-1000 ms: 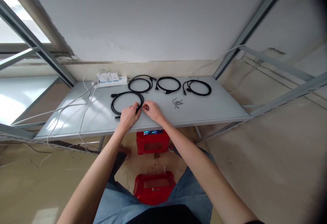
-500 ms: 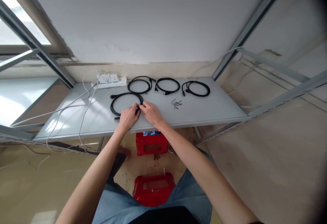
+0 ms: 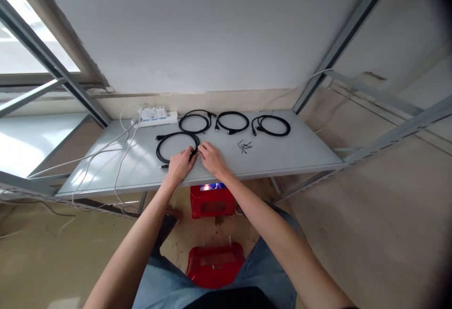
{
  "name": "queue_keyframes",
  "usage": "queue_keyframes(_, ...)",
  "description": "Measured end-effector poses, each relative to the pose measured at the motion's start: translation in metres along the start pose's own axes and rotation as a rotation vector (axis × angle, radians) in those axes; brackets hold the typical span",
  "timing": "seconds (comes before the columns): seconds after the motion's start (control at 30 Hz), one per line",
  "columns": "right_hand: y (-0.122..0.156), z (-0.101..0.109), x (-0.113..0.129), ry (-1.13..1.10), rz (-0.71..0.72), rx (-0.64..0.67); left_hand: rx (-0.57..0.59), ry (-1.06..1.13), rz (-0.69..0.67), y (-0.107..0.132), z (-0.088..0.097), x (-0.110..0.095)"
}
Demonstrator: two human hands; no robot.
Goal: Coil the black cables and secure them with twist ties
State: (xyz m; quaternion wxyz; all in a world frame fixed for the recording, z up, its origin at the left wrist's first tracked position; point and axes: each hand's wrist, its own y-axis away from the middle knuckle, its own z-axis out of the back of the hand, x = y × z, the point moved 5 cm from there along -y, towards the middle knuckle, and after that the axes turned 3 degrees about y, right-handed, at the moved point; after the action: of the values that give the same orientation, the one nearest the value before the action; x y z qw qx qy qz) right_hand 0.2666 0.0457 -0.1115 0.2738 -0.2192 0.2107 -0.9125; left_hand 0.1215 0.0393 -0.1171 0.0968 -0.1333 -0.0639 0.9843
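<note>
Shifted slightly lower across the whole view since the earlier frame, with the right hand (image 3: pixel 212 159) close against the left hand (image 3: pixel 180 164). Gripping the lower-right stretch of a black cable coil (image 3: pixel 195 138) with the left hand, just left of frame centre, on the grey shelf (image 3: pixel 282 157). Bringing right fingertips (image 3: pixel 201 148) to the same stretch; cannot tell whether pinching anything. Liable to spring wider through any slackening of the left hold, judging by the cable's likely stiffness. Could also snag on the coil behind (image 3: pixel 209 123) if pushed toward the top of the frame. Easy to scatter the thin black strips (image 3: pixel 244 146), right of centre, with a sideways sweep of the right hand.
</note>
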Motion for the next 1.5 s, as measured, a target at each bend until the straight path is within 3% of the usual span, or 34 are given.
queue_keyframes(0.43, 0.004, 0.009, -0.015, -0.170, -0.230, -0.199, 0.001, -0.044, -0.004, 0.002, 0.003, -0.005)
queue_keyframes(0.83, 0.004, 0.011, -0.019, -0.207, -0.304, -0.235, 0.012, -0.090, 0.015, 0.000, 0.001, -0.002)
queue_keyframes(1.0, 0.007, 0.022, -0.028, -0.238, -0.469, -0.335, 0.028, -0.118, 0.037, 0.000, 0.004, -0.004)
queue_keyframes(1.07, 0.012, 0.032, -0.029, -0.250, -0.453, -0.334, 0.028, -0.124, 0.041, 0.001, 0.004, -0.004)
queue_keyframes(1.13, 0.018, 0.046, -0.030, -0.281, -0.326, -0.319, 0.029, -0.131, 0.044, 0.001, 0.004, -0.004)
queue_keyframes(1.27, 0.040, 0.089, -0.068, -0.279, -0.150, -0.355, 0.018, -0.130, 0.021, 0.000, 0.002, -0.003)
queue_keyframes(1.4, 0.065, 0.122, -0.143, -0.192, -0.260, -0.364, 0.020, -0.115, 0.008, 0.001, 0.000, -0.002)
queue_keyframes(1.5, 0.084, 0.127, -0.183, -0.144, -0.333, -0.329, 0.018, -0.108, -0.001, 0.001, -0.001, -0.002)
